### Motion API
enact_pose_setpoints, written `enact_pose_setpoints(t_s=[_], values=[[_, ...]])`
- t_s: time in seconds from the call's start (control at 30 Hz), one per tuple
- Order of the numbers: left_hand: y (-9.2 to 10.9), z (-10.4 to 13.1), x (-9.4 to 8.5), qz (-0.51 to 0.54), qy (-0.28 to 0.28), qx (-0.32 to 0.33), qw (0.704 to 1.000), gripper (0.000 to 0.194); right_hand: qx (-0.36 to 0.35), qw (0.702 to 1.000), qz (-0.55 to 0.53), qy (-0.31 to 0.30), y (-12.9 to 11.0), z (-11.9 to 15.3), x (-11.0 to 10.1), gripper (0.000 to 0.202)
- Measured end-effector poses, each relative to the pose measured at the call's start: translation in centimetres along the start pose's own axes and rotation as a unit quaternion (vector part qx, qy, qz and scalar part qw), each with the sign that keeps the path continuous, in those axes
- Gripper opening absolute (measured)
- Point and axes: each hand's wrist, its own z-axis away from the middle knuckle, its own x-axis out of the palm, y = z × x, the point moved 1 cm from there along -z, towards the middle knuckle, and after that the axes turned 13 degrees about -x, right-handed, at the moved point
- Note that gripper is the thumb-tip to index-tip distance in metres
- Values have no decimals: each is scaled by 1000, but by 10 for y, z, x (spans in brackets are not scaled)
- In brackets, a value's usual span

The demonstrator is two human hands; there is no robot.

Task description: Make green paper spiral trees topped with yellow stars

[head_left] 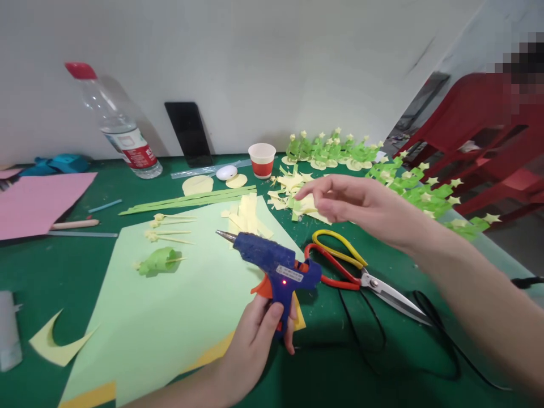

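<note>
My left hand (264, 328) is closed around the handle of a blue hot glue gun (272, 260). Its metal nozzle points up and left over a light green paper sheet (161, 317), and a small red light glows on its side. My right hand (346, 198) hovers over pale yellow paper scraps (293, 181), fingers bent and apart, with nothing visible in them. Under its index fingertip is a small green paper piece (294, 208); I cannot tell whether they touch. On the sheet lie a rolled green paper piece on a stick (159, 261) and several star-tipped sticks (170, 233).
Red-and-yellow-handled scissors (361, 272) lie right of the glue gun, near a black cord (382, 334). Along the wall are a water bottle (131, 141), a phone (189, 133) and a paper cup (262, 161). Several green star-topped paper pieces (331, 150) stand at the back right.
</note>
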Motion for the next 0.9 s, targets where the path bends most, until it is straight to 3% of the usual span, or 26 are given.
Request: enact_pose_setpoints(t_s=[0.07,0.13,0.27,0.37,0.43,0.53,0.63,0.77,0.83,0.9], values=[[0,1,1,-3,-1,-1,1000,39,36,988,-145,-28,5,3,4,14],[1,1,1,-15,1,-1,1000,40,40,980,-186,-57,8,5,7,14],[4,1,2,-33,19,-4,999,42,5,990,-34,-135,8,3,2,12],[4,0,3,-41,34,-9,999,44,-40,972,70,-223,5,-2,-4,16],[1,-1,3,-35,37,-13,999,45,-63,961,106,-248,3,-4,-4,9],[-2,0,2,-4,38,-24,999,45,-60,985,61,-148,1,-5,-1,13],[-4,1,2,24,41,-30,998,43,-20,992,-126,-21,3,-1,3,12],[-3,1,2,28,38,-25,999,42,79,935,-344,-41,11,8,10,13],[-3,1,2,17,38,-20,999,42,96,938,-327,-64,14,10,11,14],[-3,0,1,14,37,-11,999,42,90,969,-215,-78,16,10,10,14]])
